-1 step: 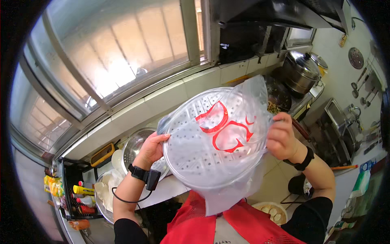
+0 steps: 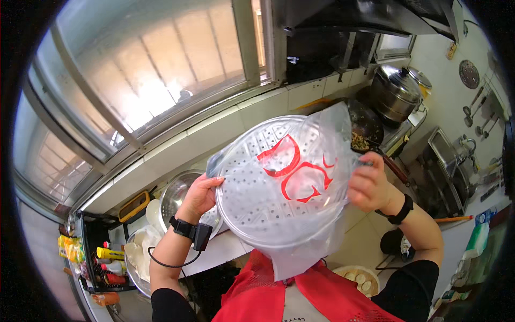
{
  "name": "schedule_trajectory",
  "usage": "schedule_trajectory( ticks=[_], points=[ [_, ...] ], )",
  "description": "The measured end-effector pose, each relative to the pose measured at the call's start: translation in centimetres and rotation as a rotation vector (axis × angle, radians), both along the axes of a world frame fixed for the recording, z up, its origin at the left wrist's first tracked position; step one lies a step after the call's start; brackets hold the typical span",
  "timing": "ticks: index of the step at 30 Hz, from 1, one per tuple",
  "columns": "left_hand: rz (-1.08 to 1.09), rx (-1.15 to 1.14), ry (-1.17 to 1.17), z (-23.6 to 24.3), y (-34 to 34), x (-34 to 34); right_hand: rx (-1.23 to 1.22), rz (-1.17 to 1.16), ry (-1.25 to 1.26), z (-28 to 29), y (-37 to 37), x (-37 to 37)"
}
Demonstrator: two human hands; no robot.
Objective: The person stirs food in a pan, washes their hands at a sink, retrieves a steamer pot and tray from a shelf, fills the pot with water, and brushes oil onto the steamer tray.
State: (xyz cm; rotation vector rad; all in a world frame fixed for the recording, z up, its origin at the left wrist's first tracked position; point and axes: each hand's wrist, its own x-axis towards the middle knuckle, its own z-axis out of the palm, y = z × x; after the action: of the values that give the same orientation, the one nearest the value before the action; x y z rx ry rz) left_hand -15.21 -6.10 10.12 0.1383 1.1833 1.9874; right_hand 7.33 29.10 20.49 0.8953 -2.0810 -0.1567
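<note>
In the head view, a round, silver-coloured, perforated metal tray point(image 2: 249, 153) sits between the left hand point(image 2: 201, 194) and right hand point(image 2: 371, 183), veiled by a translucent plastic bag point(image 2: 301, 258) with curved red print. The left pinches the tray's left rim, thumb on top; the right curls at the bag's right edge, blur obscuring whether it grips.

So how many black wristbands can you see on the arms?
2: one wristband just behind the left hand, the other wristband just behind the right hand. The sleeves could hide more.
</note>
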Motion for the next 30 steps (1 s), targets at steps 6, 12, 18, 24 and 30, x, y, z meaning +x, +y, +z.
schedule_trajectory(
  ticks=[6,12,18,24,30],
  points=[
    [0.098,-0.078,0.041,-3.2,3.4,-3.3,0.107,-0.127,-0.088,-9.2,2.4,-0.5],
    [0.042,-0.166,0.093,-4.5,4.5,-6.0,0.057,-0.249,-0.163,-13.4,1.2,-1.3],
    [0.005,-0.205,0.099,-5.6,3.9,-7.6,-0.006,-0.357,-0.266,-15.0,-0.4,-1.7],
    [0.001,-0.328,0.045,-6.7,2.7,-8.7,-0.207,-0.643,-0.409,-15.0,-1.8,-0.8],
    [0.013,-0.217,-0.088,-6.8,1.3,-10.3,-2.329,-0.582,-0.921,-15.8,-1.6,0.9]
  ],
)
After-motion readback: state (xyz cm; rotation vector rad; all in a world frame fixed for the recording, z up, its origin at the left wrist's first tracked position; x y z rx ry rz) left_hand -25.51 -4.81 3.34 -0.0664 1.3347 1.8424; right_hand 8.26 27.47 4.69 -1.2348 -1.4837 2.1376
